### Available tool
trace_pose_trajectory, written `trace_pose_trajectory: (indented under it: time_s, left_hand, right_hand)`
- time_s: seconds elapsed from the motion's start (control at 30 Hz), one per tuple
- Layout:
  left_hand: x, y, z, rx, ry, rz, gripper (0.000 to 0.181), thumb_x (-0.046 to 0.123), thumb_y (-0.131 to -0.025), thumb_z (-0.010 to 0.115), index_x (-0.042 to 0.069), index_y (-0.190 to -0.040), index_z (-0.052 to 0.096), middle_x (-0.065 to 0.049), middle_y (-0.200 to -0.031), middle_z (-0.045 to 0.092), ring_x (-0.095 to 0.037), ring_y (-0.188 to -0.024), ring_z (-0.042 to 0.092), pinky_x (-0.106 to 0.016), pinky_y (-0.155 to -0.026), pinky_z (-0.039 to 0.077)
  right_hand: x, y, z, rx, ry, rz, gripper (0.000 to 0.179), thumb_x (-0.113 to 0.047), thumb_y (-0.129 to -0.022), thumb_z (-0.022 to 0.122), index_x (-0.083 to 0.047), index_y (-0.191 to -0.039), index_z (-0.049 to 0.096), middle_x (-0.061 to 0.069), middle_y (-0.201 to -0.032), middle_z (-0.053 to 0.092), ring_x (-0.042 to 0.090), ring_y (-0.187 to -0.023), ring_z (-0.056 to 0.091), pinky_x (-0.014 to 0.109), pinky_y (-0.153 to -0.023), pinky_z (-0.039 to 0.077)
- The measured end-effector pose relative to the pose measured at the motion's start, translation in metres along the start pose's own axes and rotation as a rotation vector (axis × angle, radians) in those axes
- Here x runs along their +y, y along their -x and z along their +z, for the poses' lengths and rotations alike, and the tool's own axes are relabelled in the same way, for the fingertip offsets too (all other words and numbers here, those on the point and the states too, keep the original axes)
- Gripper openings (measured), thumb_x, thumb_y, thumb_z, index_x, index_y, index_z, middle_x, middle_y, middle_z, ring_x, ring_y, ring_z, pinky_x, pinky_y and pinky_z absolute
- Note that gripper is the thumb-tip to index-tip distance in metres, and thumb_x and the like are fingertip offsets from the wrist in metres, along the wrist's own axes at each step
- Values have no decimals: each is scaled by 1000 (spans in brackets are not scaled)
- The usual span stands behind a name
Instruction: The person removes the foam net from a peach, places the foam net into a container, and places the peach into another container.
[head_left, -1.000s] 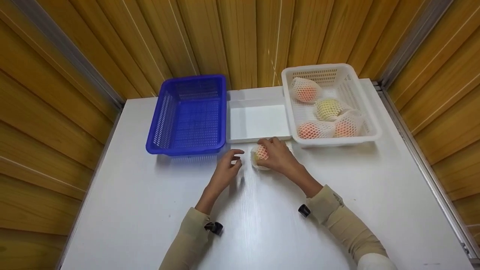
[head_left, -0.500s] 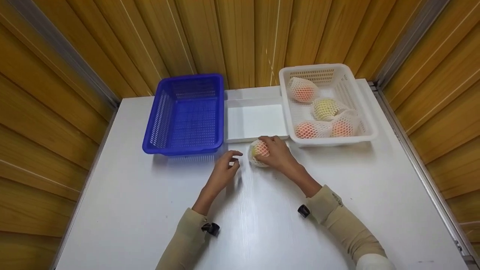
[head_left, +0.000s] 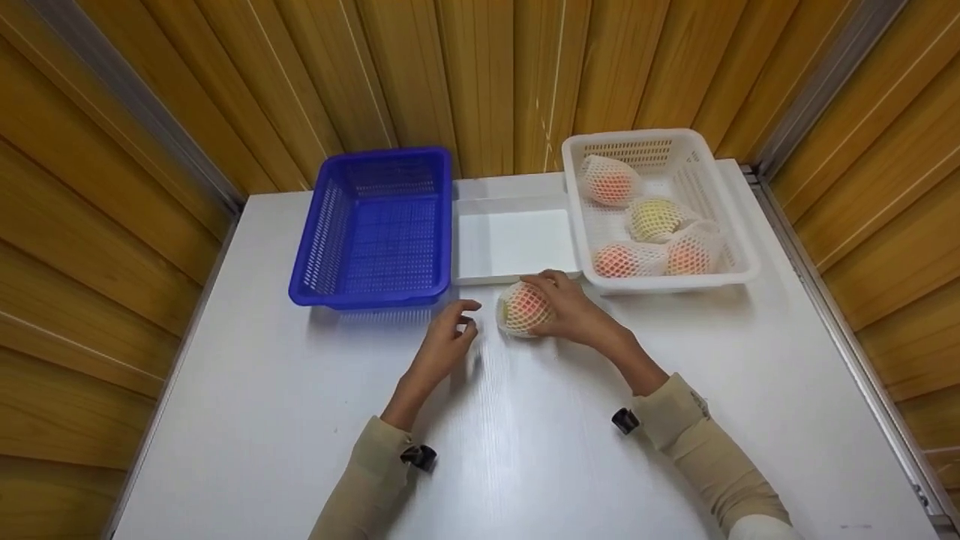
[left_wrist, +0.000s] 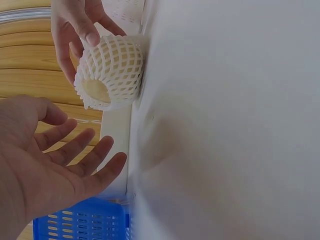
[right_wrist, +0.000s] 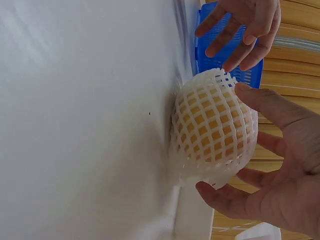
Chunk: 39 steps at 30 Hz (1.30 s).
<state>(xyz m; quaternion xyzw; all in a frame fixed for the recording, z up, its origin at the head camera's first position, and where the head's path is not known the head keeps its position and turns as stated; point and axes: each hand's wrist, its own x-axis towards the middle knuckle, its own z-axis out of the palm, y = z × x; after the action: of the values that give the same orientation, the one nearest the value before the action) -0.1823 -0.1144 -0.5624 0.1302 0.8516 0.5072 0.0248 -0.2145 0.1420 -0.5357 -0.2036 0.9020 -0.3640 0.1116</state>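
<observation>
A round red and yellow fruit in a white foam net [head_left: 523,309] sits on the table before the white tray. In the right wrist view, the netted fruit [right_wrist: 212,127] has its mesh stretched round it. My right hand [head_left: 574,311] holds its right side, the thumb [right_wrist: 270,102] at one end of the net and fingertips at the other. Left of it, my left hand [head_left: 446,337] is held just above the table, apart from the fruit. Its fingers [left_wrist: 90,155] are spread and loosely bent, with nothing between them.
A blue basket [head_left: 444,247] stands at the back left, its mesh bottom showing. Between it and a white basket [head_left: 739,247] lies a shallow white tray [head_left: 517,279]. Several netted fruits [head_left: 656,217] lie in the white basket. Wooden panels [head_left: 480,90] wall the table's back and sides.
My right hand has drawn slightly to the right on the fruit, so more of its net shows. The left hand has hardly moved.
</observation>
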Motion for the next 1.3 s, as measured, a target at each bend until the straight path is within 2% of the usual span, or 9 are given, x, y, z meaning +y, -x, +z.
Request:
trace_pose_trajectory:
  time_s: [0.27,0.37,0.47,0.6,0.67,1.03,1.17,1.3]
  left_hand:
    - [1,-2,0,-9,-25,-19,32,5,-100,54,3,-132,58,-14,-134,61,-30,-114,64,-44,-90,56]
    - [0,-2,0,-16,-37,-22,33,7,-100,54,4,-133,58,-15,-136,60,-34,-120,61,-48,-95,54]
    - [0,-3,0,-15,-65,-13,34,10,-100,55,5,-134,58,-14,-139,58,-35,-129,54,-50,-105,48]
    - [-3,-5,1,-3,-91,9,35,11,-99,57,5,-134,58,-14,-141,56,-31,-138,47,-47,-115,38]
    - [-3,-5,2,1,-87,16,35,10,-99,58,4,-133,58,-15,-141,56,-31,-139,47,-47,-116,37]
    - [-4,-4,5,10,-49,65,32,9,-98,60,3,-129,60,-21,-142,53,-35,-139,44,-53,-116,36]
    - [-5,-4,6,-1,-34,56,31,7,-98,60,0,-129,60,-23,-144,51,-37,-139,43,-55,-115,36]
    - [-3,-4,8,-18,11,27,32,7,-99,59,-1,-131,59,-21,-145,49,-39,-138,44,-58,-109,43]
  right_hand:
    - [14,3,-1,-3,-37,-55,95,-25,-80,89,-22,-158,35,18,-162,23,41,-148,25,60,-112,37]
    - [20,1,2,6,-17,-71,97,-28,-79,90,-23,-158,34,17,-163,24,41,-150,22,62,-114,34]
    - [25,0,4,4,-1,-83,97,-26,-78,90,-24,-158,35,16,-164,24,40,-151,20,63,-115,32]
    - [29,-1,7,-7,-6,-131,95,-18,-78,89,-20,-157,37,16,-161,30,39,-149,24,59,-116,32]
    - [30,-2,8,-8,-8,-160,93,-14,-78,89,-18,-156,39,16,-158,34,38,-148,29,56,-117,33]
    - [30,-10,13,0,3,-219,87,-16,-78,89,-18,-152,45,15,-148,43,34,-137,44,51,-112,42]
    - [28,-12,17,-4,-3,-214,86,-20,-77,91,-20,-151,47,13,-144,44,31,-134,43,49,-111,42]
    - [26,-14,17,4,-7,-219,86,-24,-75,93,-20,-149,49,12,-140,44,31,-130,41,50,-109,41]
